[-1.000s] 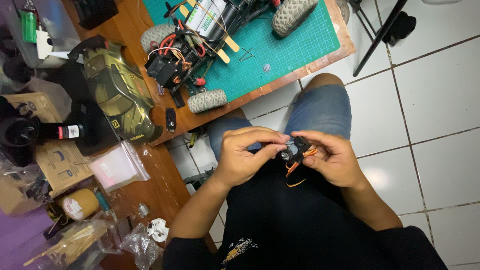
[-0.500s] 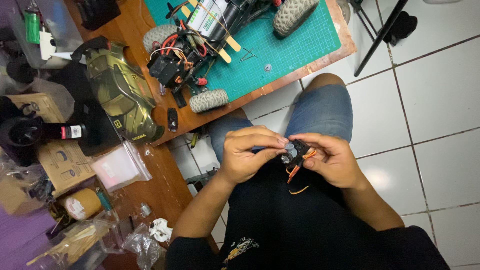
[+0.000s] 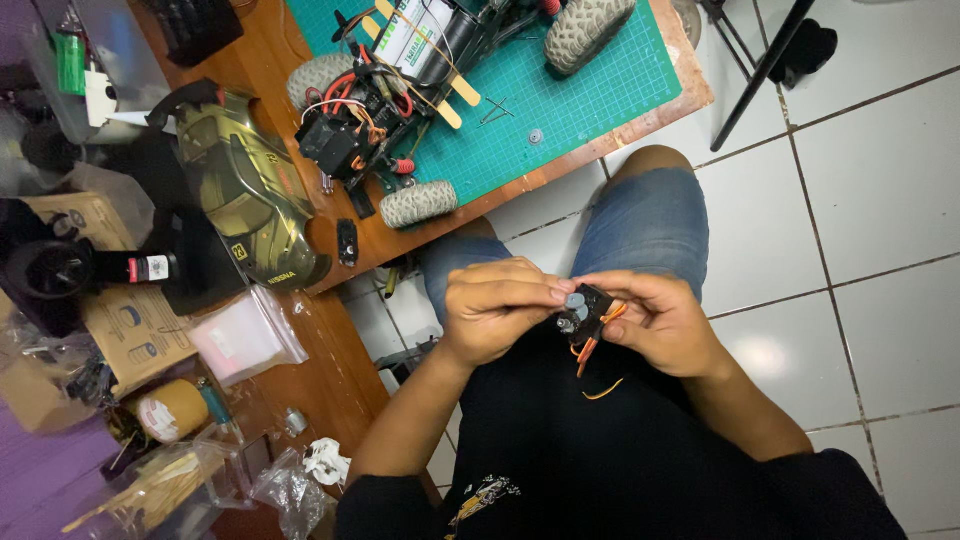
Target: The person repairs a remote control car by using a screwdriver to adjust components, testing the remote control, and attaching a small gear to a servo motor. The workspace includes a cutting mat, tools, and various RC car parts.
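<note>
Both my hands meet over my lap, above my black shirt and blue denim shorts. My right hand (image 3: 662, 322) grips a small black servo motor (image 3: 588, 312) with orange, red and brown wires (image 3: 590, 350) hanging below it. My left hand (image 3: 497, 308) pinches the servo's round grey top with thumb and fingertips. The wires dangle loose against my shirt.
A wooden table carries a green cutting mat (image 3: 560, 90) with a stripped model car chassis (image 3: 400, 90) and knobby tyres. A camouflage car body shell (image 3: 245, 190), cardboard boxes (image 3: 135, 325), plastic bags and a tape roll (image 3: 172, 410) crowd the left. White floor tiles (image 3: 870, 190) lie to the right.
My hands stay together on the servo, with only small finger shifts on its top. The view has drifted slightly.
</note>
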